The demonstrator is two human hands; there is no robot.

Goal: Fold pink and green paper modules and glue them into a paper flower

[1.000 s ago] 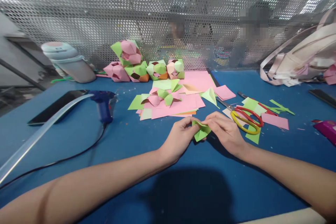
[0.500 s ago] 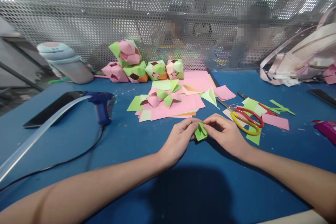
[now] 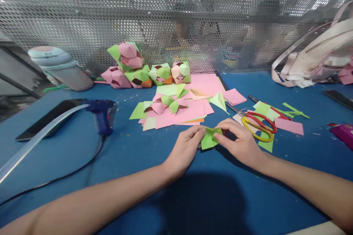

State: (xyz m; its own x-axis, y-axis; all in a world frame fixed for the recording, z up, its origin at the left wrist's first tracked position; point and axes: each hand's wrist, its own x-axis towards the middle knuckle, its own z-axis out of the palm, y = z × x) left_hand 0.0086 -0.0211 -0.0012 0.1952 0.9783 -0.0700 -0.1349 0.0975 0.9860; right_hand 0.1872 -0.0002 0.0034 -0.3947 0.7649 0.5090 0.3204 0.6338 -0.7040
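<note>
Between my hands is a small green piece of paper (image 3: 209, 139) with fold creases across it, held just above the blue table. My left hand (image 3: 185, 147) pinches its left side between thumb and fingers. On the opposite side, my right hand (image 3: 239, 141) grips the paper's upper right edge, thumb in front. Right behind the hands lies a pile of pink sheets (image 3: 190, 112), bearing a partly joined pink and green folded-paper shape (image 3: 169, 103). Scissors (image 3: 259, 126) with red and yellow handles rest beside my right hand on paper scraps.
A blue hot glue gun (image 3: 102, 115) with a cable and long clear glue stick stands left, near a dark tablet (image 3: 35, 121). Several folded-paper balls (image 3: 132, 62) are stacked against the perforated metal screen. A grey bottle (image 3: 64, 71) and a pale backpack (image 3: 317, 53) flank them. People show blurred behind.
The green paper has opened out from a compact folded form into a flatter, wider piece. My hands remain at nearly the same spot; the view has shifted slightly.
</note>
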